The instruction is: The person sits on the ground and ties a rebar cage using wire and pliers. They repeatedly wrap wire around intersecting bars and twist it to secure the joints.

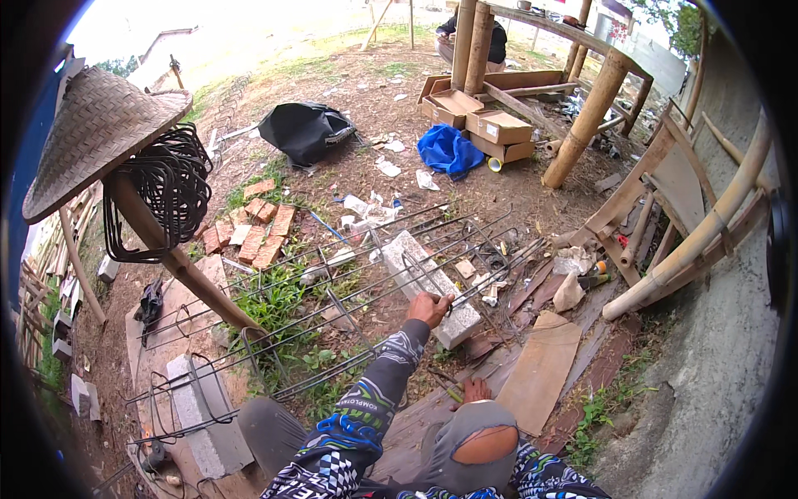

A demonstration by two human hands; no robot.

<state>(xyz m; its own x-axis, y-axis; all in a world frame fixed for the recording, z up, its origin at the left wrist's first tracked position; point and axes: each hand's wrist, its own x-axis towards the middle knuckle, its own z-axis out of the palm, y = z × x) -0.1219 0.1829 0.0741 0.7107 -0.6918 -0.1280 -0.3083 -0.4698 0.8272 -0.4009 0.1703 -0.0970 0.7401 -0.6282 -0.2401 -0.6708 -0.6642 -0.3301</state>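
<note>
My left hand (430, 309) reaches forward in a patterned sleeve and is closed on a steel bar of the rebar cage (332, 283). The cage's long rusty bars lie across a grey concrete block (453, 324) just under the hand and across a second block (208, 420) at the lower left. Square wire stirrups sit around the bars near the hand. My right hand is hidden; only its sleeve (549, 482) shows beside my bent knee in torn grey trousers (474, 441). My bare foot (475, 388) rests on the ground in front of the knee.
A bundle of stirrups (170, 195) hangs on a leaning bamboo pole under a woven hat (96, 133). Bricks (249, 229), a black bag (303, 129), a blue bag (449, 150), cardboard boxes (495, 129), bamboo posts (590, 116), a board (540, 370). Another person (496, 37) sits far back.
</note>
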